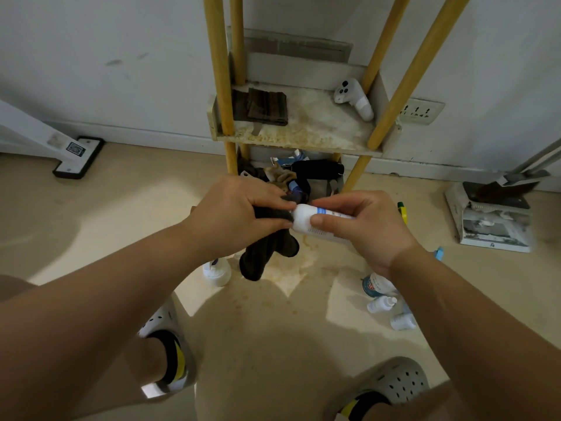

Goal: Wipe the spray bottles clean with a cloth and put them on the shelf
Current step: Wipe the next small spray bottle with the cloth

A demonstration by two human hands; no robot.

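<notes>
Beige floor below me, yellow-legged shelf (303, 129) against the wall ahead.
My left hand (233, 214) curls around a dark cloth (267, 253), pressing it on the end of a white spray bottle (303, 221); my right hand (361, 226) pinches that bottle between thumb and fingers, above the floor before the shelf. More bottles (382, 303) lie on the floor toward its right edge.
</notes>
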